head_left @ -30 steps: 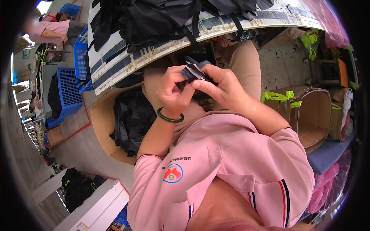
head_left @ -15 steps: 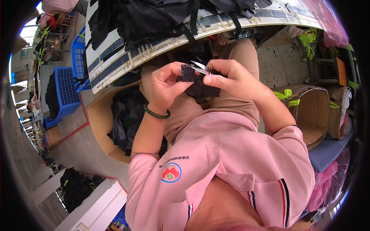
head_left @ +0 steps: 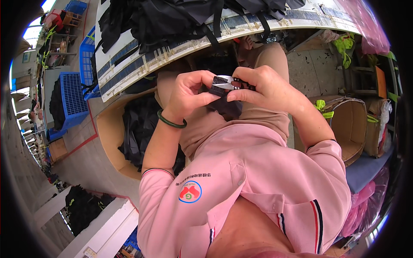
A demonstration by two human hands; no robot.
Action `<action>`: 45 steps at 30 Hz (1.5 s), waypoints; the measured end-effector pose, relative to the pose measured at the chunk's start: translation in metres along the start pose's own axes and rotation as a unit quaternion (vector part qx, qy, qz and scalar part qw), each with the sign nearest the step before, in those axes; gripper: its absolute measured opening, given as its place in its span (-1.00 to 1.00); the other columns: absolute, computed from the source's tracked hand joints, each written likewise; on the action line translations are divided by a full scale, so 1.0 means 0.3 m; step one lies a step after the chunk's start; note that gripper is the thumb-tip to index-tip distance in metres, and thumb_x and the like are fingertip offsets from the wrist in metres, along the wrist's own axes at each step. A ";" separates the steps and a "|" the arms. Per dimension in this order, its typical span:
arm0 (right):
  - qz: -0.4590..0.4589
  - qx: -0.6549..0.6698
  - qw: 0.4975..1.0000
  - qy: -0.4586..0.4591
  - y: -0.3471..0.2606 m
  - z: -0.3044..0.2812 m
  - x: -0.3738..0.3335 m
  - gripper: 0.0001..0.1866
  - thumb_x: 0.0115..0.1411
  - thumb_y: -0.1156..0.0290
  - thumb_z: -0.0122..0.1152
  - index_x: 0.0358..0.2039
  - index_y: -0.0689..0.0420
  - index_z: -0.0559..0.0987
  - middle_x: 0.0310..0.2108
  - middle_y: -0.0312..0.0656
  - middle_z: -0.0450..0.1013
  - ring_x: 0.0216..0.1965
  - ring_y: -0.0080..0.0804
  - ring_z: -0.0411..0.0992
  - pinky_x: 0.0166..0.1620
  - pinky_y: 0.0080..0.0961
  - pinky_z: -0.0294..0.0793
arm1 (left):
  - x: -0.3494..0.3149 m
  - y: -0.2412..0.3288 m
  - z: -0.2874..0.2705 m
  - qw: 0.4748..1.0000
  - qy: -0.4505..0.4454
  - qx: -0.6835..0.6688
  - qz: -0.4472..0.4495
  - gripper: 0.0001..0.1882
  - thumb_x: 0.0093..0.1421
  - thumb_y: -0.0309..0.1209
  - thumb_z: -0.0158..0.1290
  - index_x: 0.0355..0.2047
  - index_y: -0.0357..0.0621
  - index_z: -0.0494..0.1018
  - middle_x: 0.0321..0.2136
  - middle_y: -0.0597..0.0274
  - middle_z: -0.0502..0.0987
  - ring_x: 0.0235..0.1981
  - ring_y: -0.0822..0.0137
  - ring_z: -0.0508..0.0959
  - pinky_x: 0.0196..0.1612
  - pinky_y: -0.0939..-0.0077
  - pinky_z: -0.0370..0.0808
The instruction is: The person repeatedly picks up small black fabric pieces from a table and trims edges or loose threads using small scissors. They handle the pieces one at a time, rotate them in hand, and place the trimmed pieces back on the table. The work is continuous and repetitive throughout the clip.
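Over my lap, my left hand (head_left: 191, 91) pinches a small folded piece of black fabric (head_left: 218, 89) between thumb and fingers. My right hand (head_left: 258, 88) is closed around a pair of thread snips (head_left: 226, 81) with silver blades and a dark handle. The blades lie across the face of the fabric piece, their tips pointing toward my left hand. Whether a thread lies between them is too small to tell. More dark fabric (head_left: 228, 108) hangs below the hands, between my knees.
A worktable (head_left: 116, 81) with taped edges carries a heap of black fabric pieces (head_left: 172, 21). Left of my legs, a cardboard box (head_left: 109, 142) holds more black fabric. Blue plastic crates (head_left: 75, 99) stand further left. An open cardboard carton (head_left: 350, 124) lies to my right.
The snips' blades have come closer together and now lie over the fabric piece. That piece has tilted and shifted slightly right and down in my left hand.
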State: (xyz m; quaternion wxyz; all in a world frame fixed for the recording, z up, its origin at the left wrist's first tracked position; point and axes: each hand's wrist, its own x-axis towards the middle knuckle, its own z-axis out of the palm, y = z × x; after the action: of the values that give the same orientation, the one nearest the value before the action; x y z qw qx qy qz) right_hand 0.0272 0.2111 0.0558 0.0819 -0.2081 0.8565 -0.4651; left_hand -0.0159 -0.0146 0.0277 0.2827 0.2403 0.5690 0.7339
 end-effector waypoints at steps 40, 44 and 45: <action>-0.111 -0.010 0.986 -0.125 0.049 0.001 -0.010 -0.65 0.03 0.17 0.37 -0.43 0.21 0.50 -0.74 -0.11 0.31 -0.68 -0.10 0.30 -0.59 -0.35 0.21 | 0.064 0.045 -0.050 0.920 -0.251 -0.073 -0.294 -0.84 -0.20 -0.57 0.19 -0.56 -0.32 0.46 -0.47 0.09 0.60 -0.41 0.36 0.60 -0.23 0.59 0.46; -0.104 -0.008 0.984 -0.145 0.029 -0.006 -0.006 -0.67 0.05 0.18 0.34 -0.44 0.20 0.50 -0.74 -0.10 0.30 -0.69 -0.10 0.29 -0.59 -0.33 0.20 | 0.065 0.036 -0.055 0.914 -0.263 -0.074 -0.299 -0.84 -0.16 -0.56 0.18 -0.50 -0.33 0.49 -0.45 0.12 0.60 -0.39 0.41 0.59 -0.22 0.62 0.46; -0.104 -0.004 0.983 -0.151 0.020 -0.007 -0.002 -0.67 0.06 0.18 0.33 -0.45 0.20 0.50 -0.74 -0.10 0.30 -0.69 -0.10 0.29 -0.59 -0.32 0.20 | 0.065 0.024 -0.061 0.913 -0.276 -0.077 -0.292 -0.83 -0.12 -0.56 0.18 -0.45 -0.33 0.51 -0.43 0.15 0.61 -0.38 0.45 0.58 -0.22 0.65 0.46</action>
State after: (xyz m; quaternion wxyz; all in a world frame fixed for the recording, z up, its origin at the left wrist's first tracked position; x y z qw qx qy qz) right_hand 0.0255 0.2158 0.0518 0.1609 -0.3637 0.8098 -0.4313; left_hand -0.0434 -0.0152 0.0310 0.6475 0.2338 0.4553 0.5646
